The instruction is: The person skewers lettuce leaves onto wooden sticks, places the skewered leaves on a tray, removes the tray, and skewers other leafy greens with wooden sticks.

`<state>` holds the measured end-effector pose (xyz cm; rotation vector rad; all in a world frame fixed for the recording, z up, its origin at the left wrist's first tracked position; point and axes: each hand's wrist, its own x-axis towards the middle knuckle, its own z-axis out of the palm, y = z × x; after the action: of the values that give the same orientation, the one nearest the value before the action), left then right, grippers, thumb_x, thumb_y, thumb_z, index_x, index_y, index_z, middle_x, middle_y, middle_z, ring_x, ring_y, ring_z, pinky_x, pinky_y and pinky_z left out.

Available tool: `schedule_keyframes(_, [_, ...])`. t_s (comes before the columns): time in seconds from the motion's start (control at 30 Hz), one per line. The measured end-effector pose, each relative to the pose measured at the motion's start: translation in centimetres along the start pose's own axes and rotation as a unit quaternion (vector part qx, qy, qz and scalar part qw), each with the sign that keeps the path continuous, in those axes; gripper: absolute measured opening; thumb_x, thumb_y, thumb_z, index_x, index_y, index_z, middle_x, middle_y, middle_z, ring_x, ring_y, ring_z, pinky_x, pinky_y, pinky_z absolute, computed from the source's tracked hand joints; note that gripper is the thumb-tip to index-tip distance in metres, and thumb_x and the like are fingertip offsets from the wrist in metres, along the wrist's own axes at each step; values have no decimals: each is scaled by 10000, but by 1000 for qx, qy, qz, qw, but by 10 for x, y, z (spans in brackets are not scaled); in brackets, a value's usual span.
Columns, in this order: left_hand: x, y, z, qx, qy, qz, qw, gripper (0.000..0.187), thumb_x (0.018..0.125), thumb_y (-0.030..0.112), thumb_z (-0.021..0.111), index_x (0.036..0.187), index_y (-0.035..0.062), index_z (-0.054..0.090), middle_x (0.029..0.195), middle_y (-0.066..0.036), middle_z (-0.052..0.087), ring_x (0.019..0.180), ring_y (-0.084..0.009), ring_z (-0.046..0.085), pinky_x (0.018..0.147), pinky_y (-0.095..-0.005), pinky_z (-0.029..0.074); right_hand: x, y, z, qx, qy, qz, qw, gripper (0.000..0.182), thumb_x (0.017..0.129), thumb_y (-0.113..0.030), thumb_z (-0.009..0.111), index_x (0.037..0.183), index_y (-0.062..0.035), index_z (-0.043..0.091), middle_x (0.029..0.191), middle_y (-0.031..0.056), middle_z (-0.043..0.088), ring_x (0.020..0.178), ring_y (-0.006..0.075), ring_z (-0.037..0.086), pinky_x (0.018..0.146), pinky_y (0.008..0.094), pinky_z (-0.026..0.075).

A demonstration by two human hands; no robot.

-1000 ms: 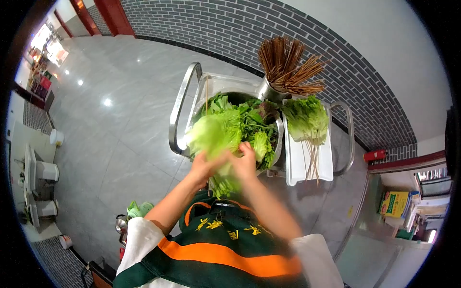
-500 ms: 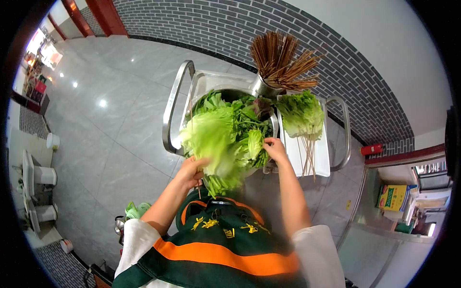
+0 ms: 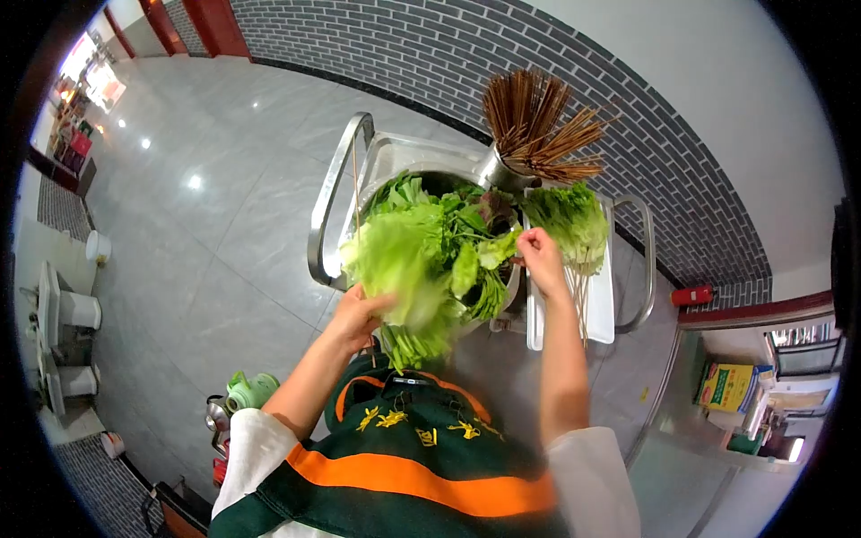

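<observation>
Change: my right hand [image 3: 541, 255] is lifting off the bowl rim and rising toward the white tray [image 3: 599, 309], while the left hand [image 3: 357, 316] is staying low.
Left fingers: gripping a skewered lettuce bunch [image 3: 401, 260] over the steel bowl [image 3: 513, 276].
Right fingers: pinching a small lettuce leaf [image 3: 499, 248].
Lettuce: pale green, frilly, blurred.
Tray: carrying finished lettuce skewers [image 3: 570, 224].

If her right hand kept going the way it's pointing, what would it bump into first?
Most likely the lettuce bunch lying on the white tray, just beyond the right hand; depth is hard to judge.
</observation>
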<state>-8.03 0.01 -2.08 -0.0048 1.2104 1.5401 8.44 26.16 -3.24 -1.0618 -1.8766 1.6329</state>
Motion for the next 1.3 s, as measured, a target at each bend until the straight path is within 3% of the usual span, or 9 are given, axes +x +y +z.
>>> schedule_keyframes(0.33, [39,6,26,95,42,59,993,391,711,59,620,1065,79,456,941,-35,567,775,-114,575,540,-200,444,-28,-111,31,39,-139,-71,987,70,825,-98,490,835,-34,463,735,1,470,601,60,468,508,209,434])
schedule_keyframes(0.4, [34,11,32,111,27,23,993,507,751,116,590,1204,25,382,1075,-104,512,926,-179,529,763,-309,450,-29,-117,40,107,-223,-48,968,60,833,-83,478,859,-33,457,746,17,491,561,76,507,486,204,430])
schedule_keyframes(0.67, [11,29,47,-32,-219,-37,974,361,854,300,466,1151,95,454,1052,-18,523,869,-131,542,712,-272,466,-1,-83,57,147,-386,-122,903,112,800,-37,516,892,-41,452,954,42,495,787,132,550,656,269,475])
schedule_keyframes(0.8, [2,31,51,-89,-169,-48,980,379,857,306,459,1169,92,438,1069,-40,504,916,-148,514,742,-302,449,9,-62,50,20,-300,-145,943,100,730,31,498,795,-45,486,995,46,488,927,132,484,743,282,435])
schedule_keyframes(0.83, [9,25,51,-85,-93,-32,992,313,840,267,478,1115,116,473,998,-10,544,830,-100,540,571,-228,379,8,-59,53,25,-279,-147,949,111,697,58,462,746,-37,492,1026,57,491,965,153,474,741,281,421])
schedule_keyframes(0.87, [17,20,50,-80,-16,-15,997,252,824,229,497,1060,141,508,927,20,585,745,-52,566,399,-154,309,2,-53,61,-65,-167,-169,969,139,703,64,443,785,-38,487,993,64,494,887,170,498,701,270,418])
schedule_keyframes(0.93, [33,6,36,-57,2,-9,998,287,809,189,516,1087,136,469,946,1,572,792,-93,569,463,-207,394,-10,-40,76,-167,37,-175,970,154,709,66,426,817,-32,473,928,84,479,785,185,508,637,272,412])
schedule_keyframes(1.17, [61,-25,21,61,69,81,992,394,723,48,573,1084,92,421,963,-46,549,781,-166,570,581,-258,481,-48,-64,127,-404,11,-79,911,327,686,-271,669,787,-6,507,615,56,520,549,176,504,521,288,412])
schedule_keyframes(1.3, [60,-27,23,41,84,113,989,371,711,65,605,1044,84,442,897,-45,556,696,-143,563,479,-213,414,-44,-45,114,-191,13,-16,981,417,643,-250,701,907,-10,484,674,86,550,624,183,553,571,299,438])
